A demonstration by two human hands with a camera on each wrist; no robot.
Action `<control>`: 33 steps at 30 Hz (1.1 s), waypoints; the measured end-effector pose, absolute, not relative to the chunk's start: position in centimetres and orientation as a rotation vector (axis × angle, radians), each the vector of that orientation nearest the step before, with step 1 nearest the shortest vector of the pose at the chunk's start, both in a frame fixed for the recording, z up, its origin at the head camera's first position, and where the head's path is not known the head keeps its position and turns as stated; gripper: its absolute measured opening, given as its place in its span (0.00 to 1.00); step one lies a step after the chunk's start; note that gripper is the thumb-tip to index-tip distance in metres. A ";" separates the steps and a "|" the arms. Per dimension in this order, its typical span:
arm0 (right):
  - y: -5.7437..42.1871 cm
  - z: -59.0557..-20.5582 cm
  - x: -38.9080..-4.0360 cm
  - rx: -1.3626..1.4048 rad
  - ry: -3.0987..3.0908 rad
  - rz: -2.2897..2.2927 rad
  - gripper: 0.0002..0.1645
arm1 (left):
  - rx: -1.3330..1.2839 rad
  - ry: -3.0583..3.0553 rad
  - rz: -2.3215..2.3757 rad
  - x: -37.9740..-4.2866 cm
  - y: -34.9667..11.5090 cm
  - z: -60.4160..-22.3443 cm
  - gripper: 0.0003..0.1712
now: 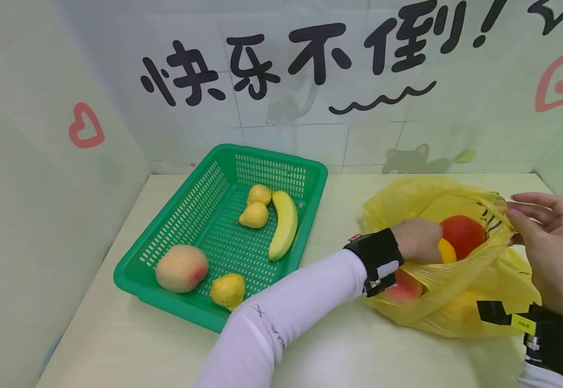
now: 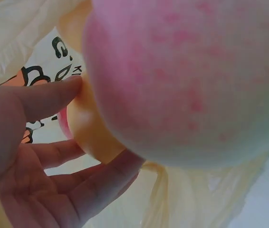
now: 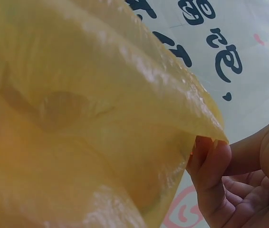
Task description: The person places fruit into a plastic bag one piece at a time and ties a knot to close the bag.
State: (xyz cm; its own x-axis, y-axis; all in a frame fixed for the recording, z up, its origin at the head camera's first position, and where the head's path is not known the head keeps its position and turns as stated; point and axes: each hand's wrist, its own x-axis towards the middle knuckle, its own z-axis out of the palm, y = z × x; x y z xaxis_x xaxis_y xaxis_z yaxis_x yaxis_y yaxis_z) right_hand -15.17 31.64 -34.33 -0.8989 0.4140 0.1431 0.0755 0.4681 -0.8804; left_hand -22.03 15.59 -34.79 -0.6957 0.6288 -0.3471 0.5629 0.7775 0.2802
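A yellow plastic bag stands on the table at the right, its mouth spread. Inside it, my left hand curls thumb and fingers round a smooth yellow fruit, whose kind cannot be told. A pink-and-white peach fills much of the left wrist view, just in front of those fingers. In the head view a red fruit sits beside the held one, deeper in the bag. At the bag's right rim, my right hand pinches the plastic between thumb and fingers; the right wrist view shows the rim stretched up there.
Left of the bag is a green plastic basket. It holds a banana, two small yellow pears, another yellow fruit and a peach. A printed white sheet stands behind the table.
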 end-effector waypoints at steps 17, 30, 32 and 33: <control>31.6 -34.1 -15.0 -0.400 -2.277 1.448 0.15 | 0.881 2.516 0.242 -22.7 13.9 -33.5 0.22; 31.6 -34.1 -14.9 -0.446 -2.331 1.439 0.17 | 0.908 2.532 0.543 -24.3 9.3 -28.7 0.25; 31.6 -34.1 -14.9 -0.434 -2.335 1.436 0.17 | 0.910 2.541 0.584 -24.4 8.3 -28.1 0.25; 31.6 -34.1 -14.9 -0.429 -2.338 1.433 0.17 | 0.911 2.544 0.597 -24.4 7.8 -27.9 0.24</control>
State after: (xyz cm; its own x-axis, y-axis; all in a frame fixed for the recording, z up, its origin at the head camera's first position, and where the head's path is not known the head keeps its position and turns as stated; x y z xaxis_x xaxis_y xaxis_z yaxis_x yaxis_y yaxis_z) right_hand -14.87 31.60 -34.09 -0.8875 0.4365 0.1473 0.0669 0.4385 -0.8962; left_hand -24.39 7.82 -27.87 -0.7217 0.6632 -0.1982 0.5057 0.7007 0.5033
